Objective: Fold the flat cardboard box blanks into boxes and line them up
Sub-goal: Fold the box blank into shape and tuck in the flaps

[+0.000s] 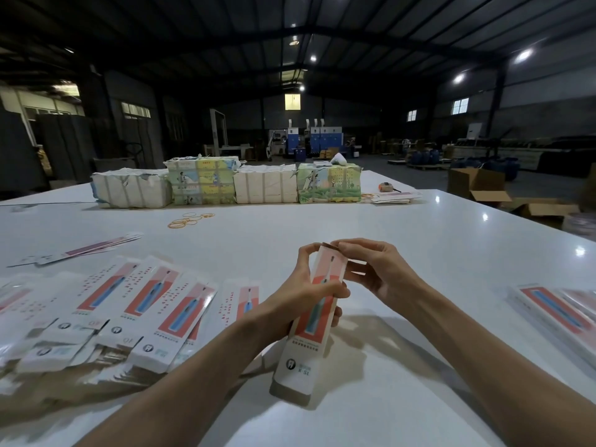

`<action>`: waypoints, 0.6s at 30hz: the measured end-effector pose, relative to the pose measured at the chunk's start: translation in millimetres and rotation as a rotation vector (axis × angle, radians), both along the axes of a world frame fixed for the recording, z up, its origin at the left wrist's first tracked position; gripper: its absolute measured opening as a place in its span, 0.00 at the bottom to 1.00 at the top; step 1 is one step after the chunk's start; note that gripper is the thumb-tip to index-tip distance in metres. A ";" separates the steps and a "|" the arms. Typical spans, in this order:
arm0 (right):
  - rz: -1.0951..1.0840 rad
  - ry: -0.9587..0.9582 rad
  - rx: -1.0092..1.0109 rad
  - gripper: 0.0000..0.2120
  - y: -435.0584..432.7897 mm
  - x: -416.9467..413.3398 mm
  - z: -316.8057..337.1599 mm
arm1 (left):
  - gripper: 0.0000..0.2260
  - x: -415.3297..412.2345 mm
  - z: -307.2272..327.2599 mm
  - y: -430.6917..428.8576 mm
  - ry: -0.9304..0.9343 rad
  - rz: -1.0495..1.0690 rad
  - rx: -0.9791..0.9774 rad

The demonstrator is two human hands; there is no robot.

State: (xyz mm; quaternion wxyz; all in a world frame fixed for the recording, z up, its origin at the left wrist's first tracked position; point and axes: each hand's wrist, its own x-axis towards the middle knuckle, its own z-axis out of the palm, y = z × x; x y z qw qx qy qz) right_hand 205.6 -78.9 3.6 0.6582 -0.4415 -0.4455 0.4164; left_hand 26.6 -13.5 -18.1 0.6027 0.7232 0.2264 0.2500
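Note:
A long narrow toothbrush box, white with a red panel, stands tilted above the white table, its opened-out shape visible. My left hand grips its middle, fingers curled round the body, forefinger up at the top edge. My right hand pinches the brown flap at the box's far end. A fanned pile of flat box blanks lies on the table to the left. Finished boxes lie side by side at the right edge.
Wrapped bundles stand in a row across the far side of the table. Rubber bands lie before them. More flat blanks sit at far left, and another small stack at far right. Open cartons stand on the floor beyond.

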 end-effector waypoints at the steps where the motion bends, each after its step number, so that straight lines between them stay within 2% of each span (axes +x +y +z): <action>1: -0.005 0.013 -0.025 0.10 0.8 0.0 0.2 | 0.37 0.0 -0.6 0.6 -0.002 0.001 0.006; 4: -0.032 0.048 -0.061 0.05 2.8 0.2 0.0 | 0.37 -0.2 -3.9 3.1 -0.025 -0.006 0.032; 11: -0.038 0.079 -0.105 0.05 3.9 4.1 -1.8 | 0.46 3.3 -8.5 7.0 -0.022 -0.007 0.159; 18: -0.040 0.084 -0.136 0.06 3.7 4.2 -1.2 | 0.45 -1.2 -7.2 8.2 0.027 -0.025 0.234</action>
